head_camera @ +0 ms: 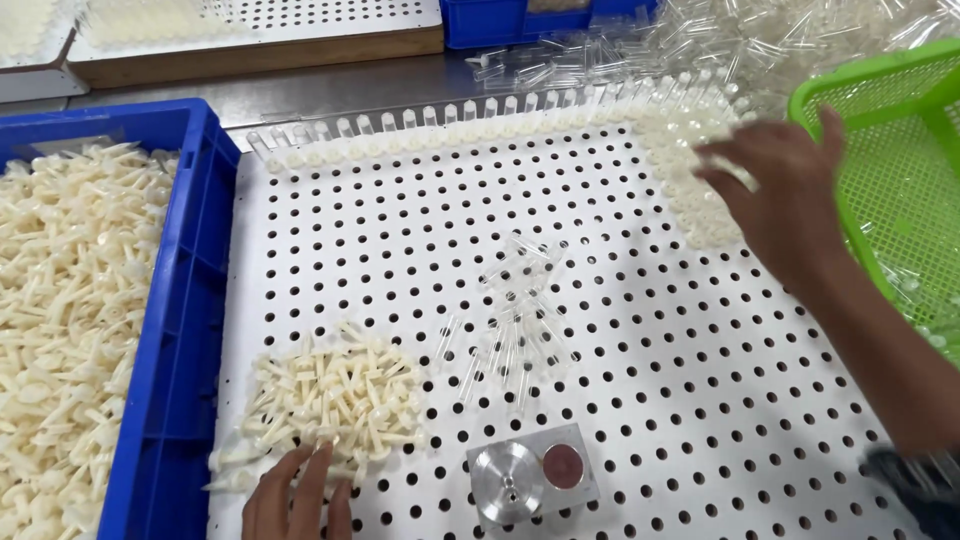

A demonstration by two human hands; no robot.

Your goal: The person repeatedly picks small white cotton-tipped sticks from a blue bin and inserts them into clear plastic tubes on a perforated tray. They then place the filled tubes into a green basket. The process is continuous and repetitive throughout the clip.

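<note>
I see my left hand (295, 495) at the bottom edge of the perforated white board (700, 400), fingers laid flat and loosely spread, the tips touching the near edge of a heap of cream plugs (340, 392); it grips nothing that I can make out. My right hand (780, 190) is up at the far right corner, open with fingers stretched toward the filled tubes (690, 170) standing in the holes there (motion blur hides whether a fingertip pinches one, so I cannot tell). A row of those tubes runs along the board's far edge. Loose clear tubes (510, 320) lie scattered mid-board, just beside the plugs. A small metal block (532, 475) with a round disc sits near my left hand. A blue crate (175, 330) of plugs stands left; a green basket (900, 150) right.
</note>
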